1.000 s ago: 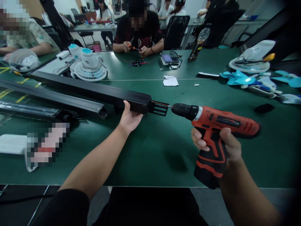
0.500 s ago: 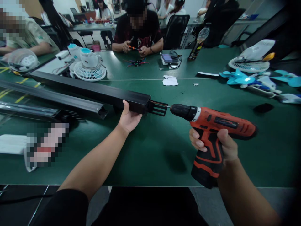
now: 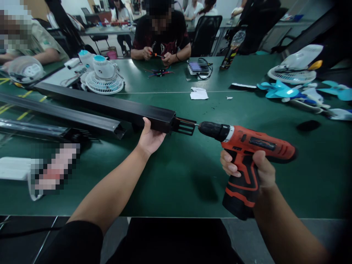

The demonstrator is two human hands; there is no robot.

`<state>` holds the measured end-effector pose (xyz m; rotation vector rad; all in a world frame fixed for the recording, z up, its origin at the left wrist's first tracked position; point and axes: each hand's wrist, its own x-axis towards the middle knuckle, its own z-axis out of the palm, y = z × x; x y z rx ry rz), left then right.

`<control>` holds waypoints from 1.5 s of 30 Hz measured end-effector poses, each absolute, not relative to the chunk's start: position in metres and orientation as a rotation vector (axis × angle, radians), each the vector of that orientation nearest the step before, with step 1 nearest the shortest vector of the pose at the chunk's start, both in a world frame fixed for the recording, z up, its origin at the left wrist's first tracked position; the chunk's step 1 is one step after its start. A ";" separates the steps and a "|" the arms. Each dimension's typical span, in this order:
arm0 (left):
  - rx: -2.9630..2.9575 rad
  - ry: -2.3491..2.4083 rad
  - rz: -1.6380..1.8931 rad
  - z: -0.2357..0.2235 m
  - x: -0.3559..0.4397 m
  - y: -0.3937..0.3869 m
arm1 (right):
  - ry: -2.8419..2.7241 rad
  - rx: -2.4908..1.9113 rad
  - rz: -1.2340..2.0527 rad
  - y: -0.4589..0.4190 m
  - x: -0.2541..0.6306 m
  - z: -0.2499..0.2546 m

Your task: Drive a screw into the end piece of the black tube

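My left hand (image 3: 151,137) grips the right end of a long black metal profile (image 3: 123,107), thumb on its near face and the other fingers underneath. Out of that end sticks a black slotted bracket (image 3: 185,126). My right hand (image 3: 247,167) is wrapped round the handle of a red and black cordless drill (image 3: 255,141), which points left. The drill's thin bit reaches the bracket's outer end; whether it sits in a screw there is too small to tell. Beside the held profile lies a second black profile (image 3: 82,113), with its open end near my left wrist.
White fans (image 3: 104,79) stand at the back left, and blue fan blades (image 3: 280,90) lie at the right. A paper scrap (image 3: 199,93) and a bottle (image 3: 232,51) are farther back on the green table (image 3: 170,183). Across it, a person (image 3: 161,36) holds a screwdriver.
The drill and my right hand have shifted very slightly left. My left hand and the profile stay practically where they were.
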<state>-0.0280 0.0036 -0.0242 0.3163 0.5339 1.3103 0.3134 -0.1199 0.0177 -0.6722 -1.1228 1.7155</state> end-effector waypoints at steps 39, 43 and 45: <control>0.234 0.481 1.336 -0.018 -0.025 0.004 | -1.105 -0.646 1.731 -0.119 0.312 0.017; 0.214 0.499 1.341 -0.016 -0.025 0.003 | -1.134 -0.640 1.723 -0.119 0.311 0.017; 0.202 0.513 1.350 -0.015 -0.024 0.002 | -1.144 -0.635 1.720 -0.119 0.310 0.018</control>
